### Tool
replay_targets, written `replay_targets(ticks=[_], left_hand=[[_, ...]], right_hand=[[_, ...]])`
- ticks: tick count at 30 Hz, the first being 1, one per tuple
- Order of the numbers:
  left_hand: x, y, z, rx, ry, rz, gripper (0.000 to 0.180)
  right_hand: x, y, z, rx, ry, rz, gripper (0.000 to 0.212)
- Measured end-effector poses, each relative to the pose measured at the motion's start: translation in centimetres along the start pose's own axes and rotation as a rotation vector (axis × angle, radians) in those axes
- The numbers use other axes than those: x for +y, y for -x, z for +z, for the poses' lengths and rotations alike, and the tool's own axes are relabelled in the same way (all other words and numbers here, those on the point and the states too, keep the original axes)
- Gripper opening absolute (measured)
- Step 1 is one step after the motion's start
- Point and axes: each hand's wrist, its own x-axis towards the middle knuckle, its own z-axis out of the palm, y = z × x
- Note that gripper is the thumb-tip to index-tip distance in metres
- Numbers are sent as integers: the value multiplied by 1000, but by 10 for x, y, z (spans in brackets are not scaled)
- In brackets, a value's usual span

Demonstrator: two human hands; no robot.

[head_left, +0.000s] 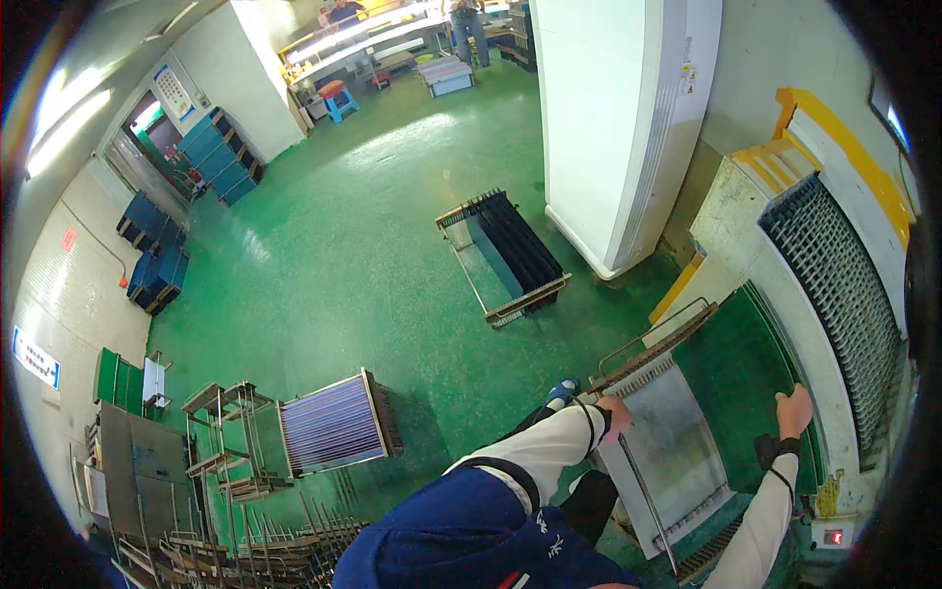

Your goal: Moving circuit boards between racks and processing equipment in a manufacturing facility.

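Observation:
A metal slotted rack (pixel 655 344) stands at the lower right, with a grey sheet (pixel 667 442) across its inside. At the rack's left side, my left hand (pixel 615 418) is closed on the frame, near the upper end of a thin metal rod (pixel 648 496). A large dark green panel (pixel 736 358) spans the rack's right part, close to the machine. Curled at that panel's right edge is my right hand (pixel 793 412), closed, with its thumb side up. The fingertips of both hands are partly hidden.
A machine with a grey ribbed conveyor (pixel 834 294) is close on the right. A tall white cabinet (pixel 603 128) stands ahead. Another rack with dark panels (pixel 505 255) and a rack of purplish panels (pixel 329 427) rest on the green floor. Metal frames (pixel 235 442) crowd the lower left.

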Motion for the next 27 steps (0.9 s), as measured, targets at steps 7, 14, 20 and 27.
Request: replay_targets(ticks=[7, 14, 20, 27], left_hand=[[-2, -6, 1, -57, 39, 9, 20], [-2, -7, -1, -82, 27, 21, 21], [1, -2, 1, -13, 0, -1, 22], [0, -3, 4, 8, -27, -17, 22]], right_hand=[[0, -2, 0, -17, 21, 8, 51], [-7, 1, -9, -43, 37, 26, 52], [-4, 0, -7, -27, 49, 10, 51], [-18, 6, -24, -86, 21, 46, 54]])
